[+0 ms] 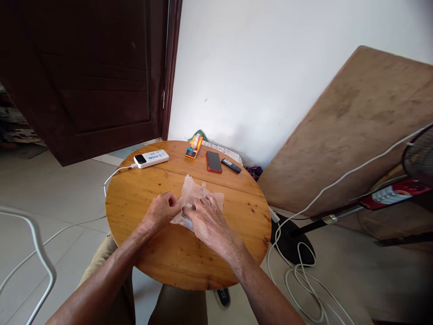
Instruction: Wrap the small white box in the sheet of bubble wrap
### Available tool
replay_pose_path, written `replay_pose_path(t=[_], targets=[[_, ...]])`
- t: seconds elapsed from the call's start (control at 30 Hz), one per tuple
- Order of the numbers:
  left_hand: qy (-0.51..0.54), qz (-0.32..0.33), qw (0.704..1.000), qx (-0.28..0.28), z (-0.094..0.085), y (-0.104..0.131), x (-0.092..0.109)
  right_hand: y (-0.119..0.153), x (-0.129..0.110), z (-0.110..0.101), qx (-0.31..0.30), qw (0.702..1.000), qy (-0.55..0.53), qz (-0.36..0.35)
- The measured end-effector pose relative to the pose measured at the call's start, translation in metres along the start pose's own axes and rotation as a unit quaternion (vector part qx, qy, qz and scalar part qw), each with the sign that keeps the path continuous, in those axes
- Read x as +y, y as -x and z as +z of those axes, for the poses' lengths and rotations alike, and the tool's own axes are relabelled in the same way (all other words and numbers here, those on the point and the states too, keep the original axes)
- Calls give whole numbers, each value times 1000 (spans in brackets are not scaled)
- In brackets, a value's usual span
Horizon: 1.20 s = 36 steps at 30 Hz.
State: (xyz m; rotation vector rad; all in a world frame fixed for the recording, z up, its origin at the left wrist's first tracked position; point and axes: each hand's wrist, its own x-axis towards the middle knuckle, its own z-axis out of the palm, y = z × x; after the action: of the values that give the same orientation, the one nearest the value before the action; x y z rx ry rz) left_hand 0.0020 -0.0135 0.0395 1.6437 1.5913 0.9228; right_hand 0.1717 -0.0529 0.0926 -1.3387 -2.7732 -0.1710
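A crumpled sheet of clear bubble wrap (189, 187) lies near the middle of the round wooden table (162, 257). Something inside or beneath the wrap cannot be made out. At the wrap's left edge, my left hand (161, 210) is closed in a pinch on the plastic, its fingertips partly hidden. My right hand (209, 221) rests over the right part of the wrap. Its fingers are bent and press onto the plastic, with the thumb reaching toward my left hand.
Toward the table's back are a white power bank (154, 158) with a plugged-in cable, an orange tape dispenser (194, 146), a red-edged phone (214, 162) and a small dark handheld device (231, 165). A dark door (101, 99) is at left; a leaning board (338, 126) and looped cable (304, 280) are at right.
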Motion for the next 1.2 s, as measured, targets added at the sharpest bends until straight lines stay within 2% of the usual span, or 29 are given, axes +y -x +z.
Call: replay_pose_path(t=[0.1, 0.27, 0.6, 0.73, 0.87, 1.03, 1.2], targets=[[17, 19, 1000, -4, 5, 5, 5, 1, 3, 5, 14, 1000, -22, 7], [11, 34, 999, -21, 7, 12, 12, 5, 8, 15, 76, 994, -78, 17], [-125, 81, 988, 27, 19, 21, 29, 6, 9, 21, 112, 983, -128, 64], [-101, 114, 988, 12, 17, 27, 26, 7, 9, 21, 109, 982, -139, 67], [-51, 186, 981, 15, 12, 34, 16, 7, 9, 22, 110, 980, -155, 62], [-56, 225, 973, 19, 14, 33, 4, 7, 9, 21, 100, 983, -140, 68], [-87, 253, 963, 18, 18, 32, 4, 7, 9, 21, 92, 986, -121, 69]])
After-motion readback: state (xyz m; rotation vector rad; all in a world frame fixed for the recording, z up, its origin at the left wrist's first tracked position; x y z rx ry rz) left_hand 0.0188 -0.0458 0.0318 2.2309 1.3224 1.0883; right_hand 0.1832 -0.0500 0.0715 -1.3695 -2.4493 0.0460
